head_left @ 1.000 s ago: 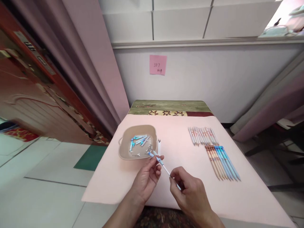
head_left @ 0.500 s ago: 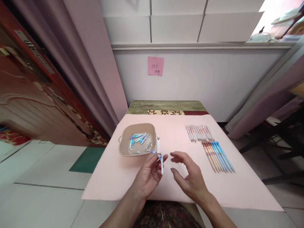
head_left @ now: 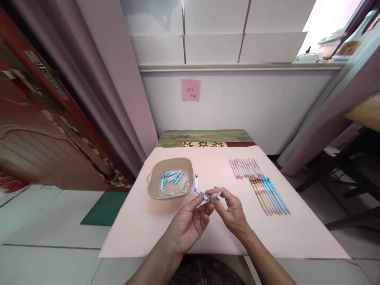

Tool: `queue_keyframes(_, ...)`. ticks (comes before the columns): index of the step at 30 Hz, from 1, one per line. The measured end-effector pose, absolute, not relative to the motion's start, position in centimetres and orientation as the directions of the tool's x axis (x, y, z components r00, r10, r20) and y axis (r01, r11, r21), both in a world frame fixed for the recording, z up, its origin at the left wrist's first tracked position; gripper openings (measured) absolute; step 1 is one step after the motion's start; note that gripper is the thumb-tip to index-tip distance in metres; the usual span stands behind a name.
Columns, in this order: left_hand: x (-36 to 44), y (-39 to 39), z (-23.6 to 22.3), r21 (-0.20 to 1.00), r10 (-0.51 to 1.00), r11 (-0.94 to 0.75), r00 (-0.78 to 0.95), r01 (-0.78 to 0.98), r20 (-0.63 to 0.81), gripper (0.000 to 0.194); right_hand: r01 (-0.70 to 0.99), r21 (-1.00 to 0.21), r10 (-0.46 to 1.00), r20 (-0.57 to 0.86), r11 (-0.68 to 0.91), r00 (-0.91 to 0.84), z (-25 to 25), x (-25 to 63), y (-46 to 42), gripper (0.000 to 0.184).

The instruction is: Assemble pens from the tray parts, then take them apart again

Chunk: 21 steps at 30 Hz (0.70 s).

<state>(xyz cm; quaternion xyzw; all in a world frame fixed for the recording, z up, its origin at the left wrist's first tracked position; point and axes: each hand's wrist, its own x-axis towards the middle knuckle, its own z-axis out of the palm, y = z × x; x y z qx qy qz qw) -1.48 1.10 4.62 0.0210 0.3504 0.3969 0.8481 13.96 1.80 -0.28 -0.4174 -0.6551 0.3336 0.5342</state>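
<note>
Left hand (head_left: 191,223): grip closed, thumb against fingers, on a short blue cylindrical pen barrel (head_left: 201,194). The barrel slants, its ends pointing to 10 and 4 o'clock, raised above the desk (head_left: 124,233), which is covered with a pale pink sheet. Right hand (head_left: 231,210): grip closed between thumb and fingertips on a small whitish pen part (head_left: 215,195), blurred and partly covered by the fingers. This part lies just beside the barrel's 4 o'clock end; whether the two touch cannot be told.

Directions below are taken from the hands, with 12 o'clock away from the person.

At 11 o'clock, near the barrel: several thin white refills with dark tips (head_left: 196,181), lying side by side, tips away from the person; their near ends are partly hidden.

At 10 o'clock: a beige rounded-square plastic basin (head_left: 178,164) with a handle loop at its 9 o'clock side. It contains blue and pale-blue tubular pen parts (head_left: 175,177), loosely heaped, and small white pieces (head_left: 184,187) towards its 4 o'clock side.

At 2 o'clock: a row of pale, slender pens with reddish markings (head_left: 246,168). At 3 o'clock: a row of tan pens with brown tops (head_left: 260,196) directly beside light-blue pens with brighter blue tops (head_left: 276,196), points towards the person.

Near 12 o'clock, beyond the desk: a square pink paper note (head_left: 190,90) marked "357" on the wall (head_left: 237,103).
</note>
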Motion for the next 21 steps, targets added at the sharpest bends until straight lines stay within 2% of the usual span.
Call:
queue_keyframes(3,-1.5,1.7,4.8,0.364,0.705,0.669,0.399,-0.648,-0.586,0.015,0.162,-0.903,0.911,0.410,0.398,0.044,0.6,14.2,1.9,0.014)
queue_keyframes(7,-1.7,2.9,4.4,0.495,0.786,0.552,0.220,-0.671,-0.578,0.014,0.369,-0.832,0.863,0.488,0.415,0.130,2.1,14.7,1.3,0.017)
queue_keyframes(10,-1.9,3.5,4.2,0.549,0.823,0.474,0.123,-0.688,-0.555,0.012,0.521,-0.760,0.869,0.490,0.389,0.066,2.5,14.8,0.9,0.023)
queue_keyframes(14,-1.9,3.8,3.8,0.540,0.838,0.447,0.122,-0.713,-0.532,0.009,0.616,-0.723,0.921,0.389,0.313,-0.011,2.1,13.9,1.0,0.035)
queue_keyframes(17,-1.9,3.7,3.4,0.551,0.851,0.415,0.094,-0.724,-0.517,0.009,0.590,-0.761,0.945,0.326,0.270,-0.013,2.1,13.0,1.2,0.019)
queue_keyframes(19,-2.0,3.6,3.2,0.564,0.863,0.381,0.064,-0.733,-0.501,0.009,0.591,-0.757,0.943,0.332,0.279,-0.020,2.4,12.6,1.2,0.008)
queue_keyframes(21,-2.1,3.4,2.9,0.580,0.880,0.342,0.034,-0.740,-0.475,0.008,0.616,-0.728,0.930,0.368,0.300,-0.018,2.5,12.4,1.1,0.006)
